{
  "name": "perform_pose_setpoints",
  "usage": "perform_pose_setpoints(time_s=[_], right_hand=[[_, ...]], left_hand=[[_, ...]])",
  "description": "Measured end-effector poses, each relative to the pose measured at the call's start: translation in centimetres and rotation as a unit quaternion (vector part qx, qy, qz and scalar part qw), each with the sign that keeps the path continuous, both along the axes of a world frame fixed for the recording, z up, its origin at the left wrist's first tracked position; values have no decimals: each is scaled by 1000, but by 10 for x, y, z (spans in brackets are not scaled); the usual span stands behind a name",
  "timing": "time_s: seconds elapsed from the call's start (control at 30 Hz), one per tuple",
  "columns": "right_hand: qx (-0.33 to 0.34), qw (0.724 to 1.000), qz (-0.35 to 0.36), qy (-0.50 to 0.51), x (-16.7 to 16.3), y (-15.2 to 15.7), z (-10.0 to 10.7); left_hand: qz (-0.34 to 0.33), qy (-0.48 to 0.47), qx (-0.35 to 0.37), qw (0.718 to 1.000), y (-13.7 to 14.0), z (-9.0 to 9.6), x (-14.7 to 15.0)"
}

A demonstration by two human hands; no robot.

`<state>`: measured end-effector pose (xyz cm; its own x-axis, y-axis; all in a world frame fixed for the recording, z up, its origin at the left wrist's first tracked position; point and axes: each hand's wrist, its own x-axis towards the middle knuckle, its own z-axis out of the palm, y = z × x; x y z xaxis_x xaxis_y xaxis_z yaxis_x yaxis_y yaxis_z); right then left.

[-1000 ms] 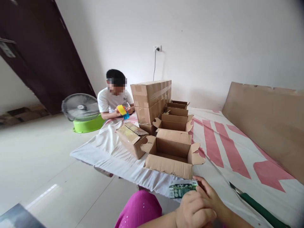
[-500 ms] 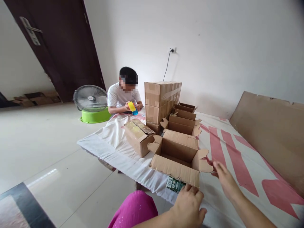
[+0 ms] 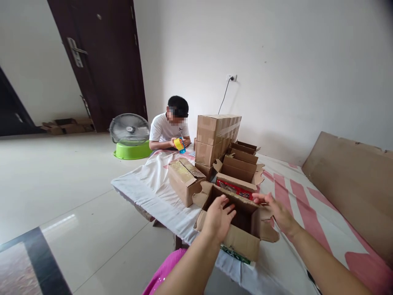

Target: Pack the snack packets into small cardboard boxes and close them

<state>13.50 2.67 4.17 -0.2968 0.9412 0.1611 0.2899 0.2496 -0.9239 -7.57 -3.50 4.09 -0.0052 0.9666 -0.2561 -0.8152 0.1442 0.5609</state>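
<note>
An open cardboard box [image 3: 241, 242] stands near the table's front edge with its flaps spread outward. My left hand [image 3: 218, 217] is over its mouth, fingers apart, holding nothing. On the other side my right hand [image 3: 278, 211] is beside the box's far right corner with fingers stretched out. Whether its fingertips touch the cardboard I cannot tell. A green printed item [image 3: 236, 254] shows in part below the near flap. Behind the box, a red printed surface [image 3: 233, 189] is partly visible in front of another open box [image 3: 239, 169].
A taped box [image 3: 186, 180] sits to the left. Stacked sealed cartons [image 3: 211, 133] stand behind it. Across the table a person [image 3: 168, 129] holds a yellow and blue object [image 3: 179, 145]. A fan [image 3: 129, 129] rests on a green tub [image 3: 132, 150]. A large cardboard sheet [image 3: 350, 176] leans at right.
My left hand has risen from the near flap to over the box. My right hand has moved slightly left and up. The red printed surface now shows; the view has shifted.
</note>
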Motion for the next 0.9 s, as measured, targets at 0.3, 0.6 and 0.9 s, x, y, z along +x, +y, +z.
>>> perform_pose_setpoints(time_s=[0.3,0.6,0.9], right_hand=[[289,910,56,-293,-1,-29,4],[334,889,35,-310,-56,-46,18],[245,881,94,-394,-85,-9,24]], left_hand=[[22,-164,-65,984,22,-27,7],[52,-146,-63,986,17,-35,9],[62,-142,-57,986,12,-33,10]])
